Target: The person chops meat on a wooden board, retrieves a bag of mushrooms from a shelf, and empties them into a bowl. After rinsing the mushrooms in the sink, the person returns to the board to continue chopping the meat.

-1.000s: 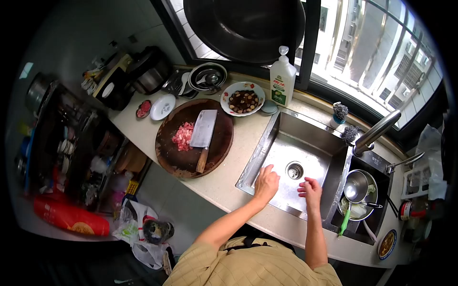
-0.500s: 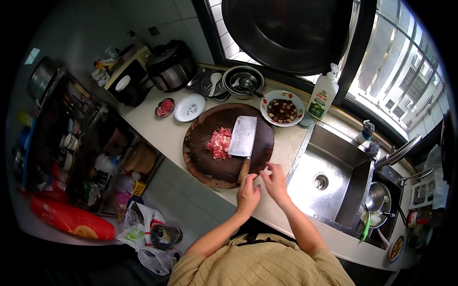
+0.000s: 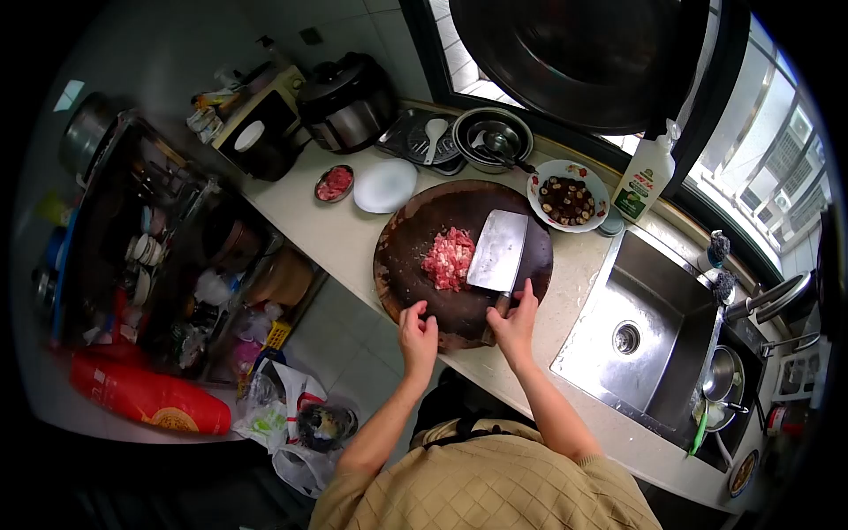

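A cleaver (image 3: 499, 251) lies flat on the round dark chopping board (image 3: 406, 221), its handle towards me. Chopped pink meat (image 3: 450, 258) is heaped just left of the blade. My right hand (image 3: 515, 325) is at the cleaver's handle, thumb on one side and fingers on the other, partly covering it. My left hand (image 3: 418, 338) is over the board's near left edge, fingers curled with thumb and fingertips close together; whether anything small is between them is too small to tell.
Behind the board are a small dish of meat (image 3: 335, 184), a white plate (image 3: 385, 186), stacked metal bowls (image 3: 492, 140) and a flowered bowl of dark slices (image 3: 568, 196). A pump bottle (image 3: 646, 181) and the sink (image 3: 649, 300) are at the right.
My hands have moved apart, the right one onto the cleaver's handle, the left one leftwards to the board's edge. The view has shifted, so the counter items appear farther right.
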